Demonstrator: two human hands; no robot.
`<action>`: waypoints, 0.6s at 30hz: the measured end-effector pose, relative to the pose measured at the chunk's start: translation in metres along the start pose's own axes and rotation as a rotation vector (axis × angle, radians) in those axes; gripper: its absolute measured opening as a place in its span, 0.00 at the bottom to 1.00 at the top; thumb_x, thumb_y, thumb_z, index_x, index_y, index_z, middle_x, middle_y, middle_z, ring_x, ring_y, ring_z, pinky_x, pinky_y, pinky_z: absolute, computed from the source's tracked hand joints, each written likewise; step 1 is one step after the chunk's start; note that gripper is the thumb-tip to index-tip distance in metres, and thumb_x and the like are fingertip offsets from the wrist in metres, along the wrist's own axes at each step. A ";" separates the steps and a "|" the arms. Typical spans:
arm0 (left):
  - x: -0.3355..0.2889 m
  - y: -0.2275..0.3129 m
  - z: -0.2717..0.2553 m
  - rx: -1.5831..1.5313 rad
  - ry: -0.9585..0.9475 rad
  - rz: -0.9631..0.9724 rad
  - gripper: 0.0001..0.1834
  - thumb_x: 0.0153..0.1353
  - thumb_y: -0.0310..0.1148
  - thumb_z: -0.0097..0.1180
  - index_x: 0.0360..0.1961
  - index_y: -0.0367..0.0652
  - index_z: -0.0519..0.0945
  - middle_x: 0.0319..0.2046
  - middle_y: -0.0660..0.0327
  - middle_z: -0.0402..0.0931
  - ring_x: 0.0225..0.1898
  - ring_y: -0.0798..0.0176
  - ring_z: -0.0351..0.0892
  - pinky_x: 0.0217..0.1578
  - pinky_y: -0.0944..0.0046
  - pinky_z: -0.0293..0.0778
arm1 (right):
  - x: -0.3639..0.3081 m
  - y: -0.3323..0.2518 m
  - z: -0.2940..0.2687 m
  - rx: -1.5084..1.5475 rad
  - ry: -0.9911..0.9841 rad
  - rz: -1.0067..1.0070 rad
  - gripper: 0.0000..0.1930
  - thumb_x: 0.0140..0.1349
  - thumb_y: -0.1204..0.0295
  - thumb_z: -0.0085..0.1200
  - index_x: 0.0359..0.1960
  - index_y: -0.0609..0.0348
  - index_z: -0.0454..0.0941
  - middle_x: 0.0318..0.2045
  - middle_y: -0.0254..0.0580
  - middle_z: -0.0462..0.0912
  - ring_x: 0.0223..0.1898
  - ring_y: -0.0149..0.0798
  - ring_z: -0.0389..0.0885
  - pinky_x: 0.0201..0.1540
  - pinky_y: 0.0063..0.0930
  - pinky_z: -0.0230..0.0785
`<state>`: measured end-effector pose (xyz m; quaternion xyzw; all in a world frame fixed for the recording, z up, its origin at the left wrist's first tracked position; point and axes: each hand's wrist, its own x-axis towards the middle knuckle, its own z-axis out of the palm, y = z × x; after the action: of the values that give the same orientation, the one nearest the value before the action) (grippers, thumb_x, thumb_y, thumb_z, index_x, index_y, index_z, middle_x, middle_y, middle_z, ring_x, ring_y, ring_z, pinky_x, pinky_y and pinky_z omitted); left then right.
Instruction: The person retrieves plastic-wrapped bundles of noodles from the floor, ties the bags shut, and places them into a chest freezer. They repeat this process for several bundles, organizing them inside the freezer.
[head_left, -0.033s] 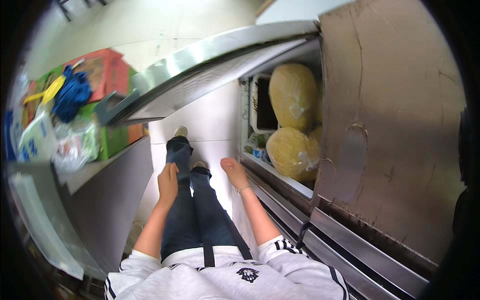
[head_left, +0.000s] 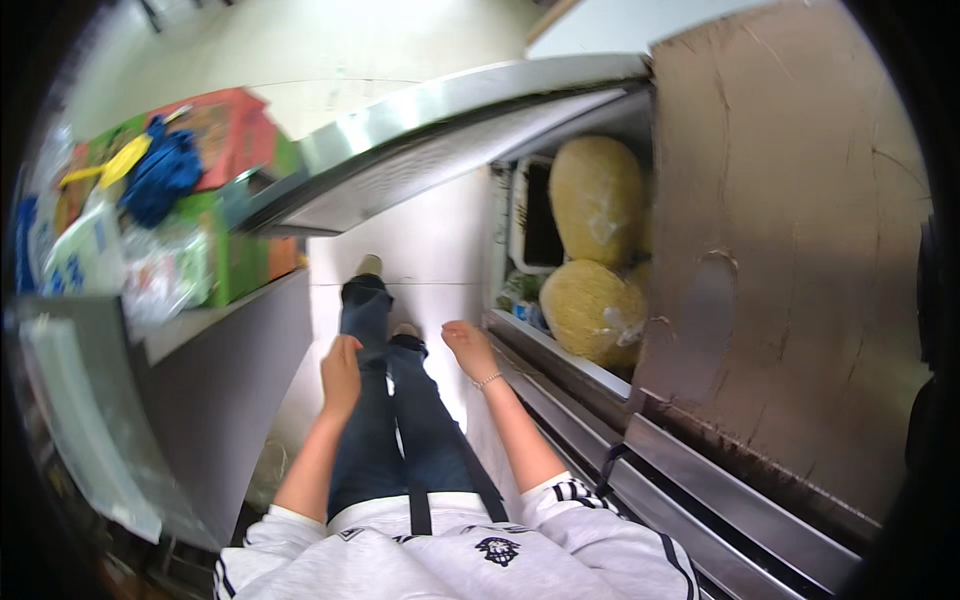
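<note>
My left hand (head_left: 341, 378) hangs in the air in front of my thighs, its fingers curled in and nothing showing in it. To its right, my right hand (head_left: 468, 349) is also raised with fingers folded, and I see nothing in it. That hand is nearest to the open refrigerated compartment (head_left: 575, 355) on the right. Inside lie two large clear bags of yellow noodle-like strands, the far bag (head_left: 597, 195) and the near bag (head_left: 590, 312). A white-rimmed dark container (head_left: 541, 215) stands beside them. The metal door (head_left: 400, 150) is swung out ahead of me.
A stained steel counter top (head_left: 790, 230) runs along my right. At left, a grey cabinet (head_left: 230, 390) bears red and green boxes (head_left: 225, 140), a blue cloth-like bundle (head_left: 165, 180) and plastic bags (head_left: 165, 265). Pale tiled floor (head_left: 430, 230) lies between, under the door.
The whole view has shifted slightly, so the boxes, door and bags sit a little farther right. Both hands keep about the same pose.
</note>
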<state>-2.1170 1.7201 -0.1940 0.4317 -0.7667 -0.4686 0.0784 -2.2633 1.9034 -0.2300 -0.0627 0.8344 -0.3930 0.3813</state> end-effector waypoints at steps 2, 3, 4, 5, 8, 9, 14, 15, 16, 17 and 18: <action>-0.060 -0.028 -0.036 0.104 0.041 -0.106 0.12 0.67 0.34 0.38 0.34 0.40 0.73 0.21 0.47 0.73 0.27 0.40 0.75 0.30 0.48 0.68 | -0.031 -0.028 0.029 -0.084 -0.120 -0.023 0.11 0.59 0.70 0.54 0.40 0.64 0.78 0.34 0.44 0.83 0.36 0.33 0.81 0.41 0.25 0.71; -0.091 -0.037 -0.047 0.178 0.009 -0.288 0.11 0.66 0.32 0.37 0.37 0.41 0.73 0.24 0.46 0.75 0.30 0.39 0.76 0.32 0.48 0.69 | -0.048 -0.045 0.040 -0.056 -0.092 -0.150 0.10 0.59 0.70 0.54 0.37 0.64 0.79 0.33 0.43 0.83 0.34 0.33 0.81 0.39 0.25 0.71; -0.121 -0.047 -0.061 0.177 -0.005 -0.333 0.10 0.64 0.29 0.38 0.39 0.42 0.73 0.25 0.48 0.75 0.31 0.41 0.76 0.33 0.49 0.70 | -0.063 -0.063 0.051 -0.072 -0.052 -0.248 0.09 0.59 0.71 0.53 0.36 0.64 0.79 0.32 0.42 0.83 0.33 0.33 0.81 0.38 0.24 0.71; -0.149 -0.057 -0.074 0.184 -0.026 -0.425 0.10 0.62 0.26 0.39 0.40 0.44 0.73 0.27 0.49 0.75 0.32 0.42 0.76 0.34 0.50 0.70 | -0.075 -0.080 0.063 -0.067 -0.029 -0.375 0.08 0.60 0.71 0.53 0.34 0.64 0.79 0.31 0.41 0.83 0.32 0.32 0.81 0.37 0.24 0.72; -0.235 -0.097 -0.114 0.074 -0.002 -0.493 0.18 0.51 0.17 0.42 0.41 0.48 0.74 0.32 0.56 0.75 0.39 0.48 0.76 0.40 0.53 0.71 | -0.099 -0.111 0.103 0.041 -0.152 -0.405 0.07 0.61 0.74 0.51 0.35 0.65 0.79 0.31 0.38 0.82 0.33 0.29 0.80 0.38 0.21 0.70; -0.261 -0.115 -0.126 0.083 0.026 -0.523 0.18 0.51 0.17 0.43 0.40 0.48 0.75 0.34 0.56 0.74 0.40 0.48 0.76 0.41 0.53 0.71 | -0.106 -0.111 0.117 0.107 -0.220 -0.438 0.07 0.61 0.74 0.51 0.35 0.65 0.78 0.31 0.37 0.82 0.33 0.29 0.79 0.38 0.21 0.70; -0.370 -0.230 -0.160 -0.001 0.144 -0.687 0.18 0.49 0.18 0.43 0.38 0.47 0.78 0.43 0.54 0.70 0.42 0.48 0.74 0.45 0.58 0.71 | -0.154 -0.044 0.205 0.152 -0.510 -0.011 0.06 0.61 0.73 0.52 0.34 0.63 0.77 0.27 0.37 0.80 0.27 0.26 0.75 0.30 0.17 0.66; -0.390 -0.255 -0.164 -0.006 0.167 -0.704 0.19 0.49 0.17 0.42 0.38 0.47 0.79 0.43 0.54 0.70 0.41 0.48 0.75 0.45 0.59 0.71 | -0.170 -0.024 0.222 0.084 -0.589 0.095 0.07 0.61 0.72 0.53 0.35 0.63 0.77 0.27 0.37 0.79 0.27 0.27 0.75 0.30 0.18 0.67; -0.409 -0.281 -0.169 -0.049 0.151 -0.744 0.17 0.48 0.20 0.44 0.38 0.45 0.79 0.42 0.55 0.73 0.42 0.50 0.75 0.46 0.59 0.71 | -0.187 -0.003 0.239 -0.037 -0.633 0.179 0.06 0.60 0.72 0.53 0.35 0.63 0.76 0.31 0.39 0.80 0.31 0.30 0.78 0.34 0.22 0.72; -0.429 -0.306 -0.174 -0.139 0.170 -0.729 0.17 0.48 0.20 0.45 0.38 0.44 0.79 0.41 0.55 0.75 0.42 0.51 0.75 0.46 0.60 0.71 | -0.209 0.016 0.256 -0.142 -0.698 0.198 0.07 0.61 0.72 0.54 0.36 0.63 0.76 0.31 0.40 0.80 0.30 0.30 0.78 0.33 0.21 0.73; -0.452 -0.327 -0.178 -0.226 0.175 -0.725 0.16 0.48 0.21 0.46 0.37 0.43 0.79 0.40 0.55 0.76 0.43 0.52 0.76 0.46 0.60 0.71 | -0.234 0.035 0.278 -0.206 -0.648 0.277 0.08 0.61 0.70 0.55 0.36 0.63 0.76 0.29 0.39 0.80 0.29 0.30 0.78 0.32 0.21 0.73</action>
<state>-1.5531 1.8754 -0.2245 0.7017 -0.4983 -0.5088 0.0199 -1.9022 1.8529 -0.2283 -0.1083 0.7060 -0.2114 0.6671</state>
